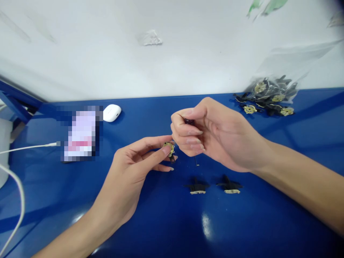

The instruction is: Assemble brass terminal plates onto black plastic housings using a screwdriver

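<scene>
My left hand pinches a small round yellow and black part between thumb and fingertips, just above the blue table. My right hand is closed around a thin dark tool, whose metal tip pokes out below the fingers. The two hands almost touch at the part. Two more black parts with pale bases stand on the table in front of my right hand.
A clear bag with a heap of several like parts lies at the back right. A white earbud case and a blurred phone with a white cable sit at the left. A white wall runs behind.
</scene>
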`<state>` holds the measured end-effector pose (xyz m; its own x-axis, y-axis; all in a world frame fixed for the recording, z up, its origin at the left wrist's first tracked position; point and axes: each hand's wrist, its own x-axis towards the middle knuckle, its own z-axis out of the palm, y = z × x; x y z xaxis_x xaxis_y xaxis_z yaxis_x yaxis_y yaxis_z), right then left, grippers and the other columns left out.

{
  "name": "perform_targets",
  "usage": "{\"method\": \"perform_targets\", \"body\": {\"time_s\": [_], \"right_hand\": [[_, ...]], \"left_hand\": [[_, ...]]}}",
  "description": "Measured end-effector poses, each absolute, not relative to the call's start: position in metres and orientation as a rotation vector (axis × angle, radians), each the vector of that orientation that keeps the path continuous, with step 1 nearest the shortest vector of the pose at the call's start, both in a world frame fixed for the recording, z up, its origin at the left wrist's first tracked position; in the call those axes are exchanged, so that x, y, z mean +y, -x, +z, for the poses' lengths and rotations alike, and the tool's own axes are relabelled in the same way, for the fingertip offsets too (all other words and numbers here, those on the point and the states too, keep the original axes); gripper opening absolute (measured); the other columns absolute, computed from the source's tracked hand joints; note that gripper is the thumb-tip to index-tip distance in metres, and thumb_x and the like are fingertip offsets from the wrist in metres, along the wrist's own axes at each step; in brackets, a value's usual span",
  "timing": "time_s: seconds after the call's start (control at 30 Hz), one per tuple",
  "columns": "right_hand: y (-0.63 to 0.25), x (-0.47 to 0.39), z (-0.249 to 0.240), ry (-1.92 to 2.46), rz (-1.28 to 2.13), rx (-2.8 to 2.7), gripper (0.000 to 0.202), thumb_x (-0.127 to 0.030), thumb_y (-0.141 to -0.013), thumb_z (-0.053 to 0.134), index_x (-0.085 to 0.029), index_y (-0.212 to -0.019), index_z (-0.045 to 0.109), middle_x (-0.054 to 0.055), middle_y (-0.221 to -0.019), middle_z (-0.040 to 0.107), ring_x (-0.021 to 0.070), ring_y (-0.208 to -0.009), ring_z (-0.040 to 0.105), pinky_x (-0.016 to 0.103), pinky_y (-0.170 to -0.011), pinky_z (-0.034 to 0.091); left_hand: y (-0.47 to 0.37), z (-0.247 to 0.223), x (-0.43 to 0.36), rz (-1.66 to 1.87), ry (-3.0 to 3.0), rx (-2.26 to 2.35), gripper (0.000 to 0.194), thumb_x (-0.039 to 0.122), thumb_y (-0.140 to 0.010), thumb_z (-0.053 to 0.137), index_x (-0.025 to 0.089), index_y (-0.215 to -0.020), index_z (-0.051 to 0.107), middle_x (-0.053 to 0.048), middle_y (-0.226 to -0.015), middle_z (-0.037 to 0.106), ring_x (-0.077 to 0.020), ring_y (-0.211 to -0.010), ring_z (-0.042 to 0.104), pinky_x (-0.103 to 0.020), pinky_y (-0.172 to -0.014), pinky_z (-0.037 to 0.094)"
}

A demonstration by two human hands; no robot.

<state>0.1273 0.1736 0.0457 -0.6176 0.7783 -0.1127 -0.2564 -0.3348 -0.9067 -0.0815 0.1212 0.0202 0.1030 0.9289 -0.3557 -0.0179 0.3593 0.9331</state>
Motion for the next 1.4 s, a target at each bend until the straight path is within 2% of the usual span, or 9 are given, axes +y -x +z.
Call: {"method": "perform_targets", "body": {"time_s": [0.1,0.23,0.4,0.57,0.73,0.8,0.97,1.2,1.4], "right_hand": [[-0.128,0.174,0.045,0.730,1.994,-1.237,0.052,-0.029,-0.116,0.034,-0.025,-0.065,0.042,-0.002,-0.069,0.030,0.0184,-0.065,0.025,0.033,-0.059,0.026],[-0.128,0.175,0.045,0.746,2.000,-1.240,0.055,-0.024,-0.116,0.029,-0.025,-0.063,0.043,-0.001,-0.068,0.032,0.0183,-0.063,0.026,0.033,-0.057,0.028],[-0.130,0.174,0.055,0.694,1.948,-1.222,0.050,-0.040,-0.111,0.053,-0.026,-0.065,0.042,-0.003,-0.070,0.032,0.0160,-0.064,0.025,0.032,-0.057,0.028],[-0.136,0.171,0.073,0.756,1.850,-1.190,0.050,-0.035,-0.113,0.041,-0.027,-0.064,0.035,-0.002,-0.069,0.027,0.0168,-0.064,0.026,0.035,-0.059,0.028],[-0.141,0.168,0.084,0.760,1.779,-1.120,0.048,-0.032,-0.112,0.039,-0.025,-0.066,0.030,0.000,-0.073,0.029,0.0170,-0.066,0.028,0.035,-0.061,0.033],[-0.141,0.168,0.086,0.780,1.749,-1.119,0.046,-0.032,-0.110,0.039,-0.024,-0.066,0.027,0.001,-0.072,0.030,0.0168,-0.064,0.028,0.034,-0.060,0.035],[-0.138,0.167,0.088,0.808,1.717,-1.099,0.050,-0.032,-0.113,0.035,-0.024,-0.065,0.029,0.000,-0.071,0.030,0.0157,-0.063,0.029,0.031,-0.059,0.037],[-0.136,0.163,0.085,0.678,1.789,-1.047,0.056,-0.031,-0.117,0.032,-0.024,-0.062,0.037,-0.002,-0.068,0.029,0.0133,-0.062,0.030,0.027,-0.058,0.036],[-0.135,0.165,0.083,0.574,1.856,-1.025,0.066,-0.030,-0.121,0.018,-0.024,-0.060,0.041,-0.002,-0.066,0.028,0.0122,-0.060,0.030,0.025,-0.056,0.037]], "left_hand": [[0.082,0.020,0.122,0.873,-0.945,1.277,0.019,0.037,-0.101,0.100,0.029,-0.118,0.098,-0.005,-0.118,0.094,-0.0213,-0.105,0.084,-0.018,-0.075,0.069],[0.083,0.020,0.121,0.855,-0.945,1.262,0.017,0.037,-0.102,0.099,0.027,-0.116,0.098,-0.005,-0.117,0.094,-0.0230,-0.110,0.085,-0.021,-0.082,0.071],[0.083,0.020,0.118,0.853,-0.955,1.227,0.013,0.038,-0.104,0.097,0.028,-0.113,0.098,-0.005,-0.116,0.093,-0.0227,-0.109,0.085,-0.024,-0.088,0.073],[0.082,0.022,0.117,0.794,-0.973,1.173,0.013,0.033,-0.095,0.106,0.031,-0.107,0.100,-0.001,-0.108,0.093,-0.0167,-0.101,0.085,-0.018,-0.095,0.068],[0.080,0.020,0.116,0.742,-1.022,1.129,0.023,0.026,-0.084,0.112,0.034,-0.102,0.101,0.001,-0.127,0.089,-0.0144,-0.100,0.086,-0.017,-0.095,0.069],[0.080,0.019,0.116,0.724,-1.024,1.120,0.022,0.026,-0.084,0.112,0.035,-0.101,0.101,0.000,-0.130,0.088,-0.0148,-0.101,0.086,-0.018,-0.096,0.069],[0.081,0.018,0.114,0.719,-1.070,1.103,0.009,0.028,-0.094,0.105,0.035,-0.099,0.101,-0.002,-0.121,0.091,-0.0210,-0.123,0.082,-0.022,-0.106,0.066],[0.081,0.017,0.113,0.736,-1.102,1.092,0.005,0.029,-0.099,0.102,0.034,-0.097,0.101,-0.003,-0.116,0.092,-0.0212,-0.117,0.081,-0.024,-0.102,0.064],[0.082,0.018,0.113,0.779,-1.124,1.078,0.005,0.027,-0.097,0.103,0.031,-0.097,0.102,-0.005,-0.116,0.093,-0.0209,-0.117,0.082,-0.023,-0.101,0.066]]}}
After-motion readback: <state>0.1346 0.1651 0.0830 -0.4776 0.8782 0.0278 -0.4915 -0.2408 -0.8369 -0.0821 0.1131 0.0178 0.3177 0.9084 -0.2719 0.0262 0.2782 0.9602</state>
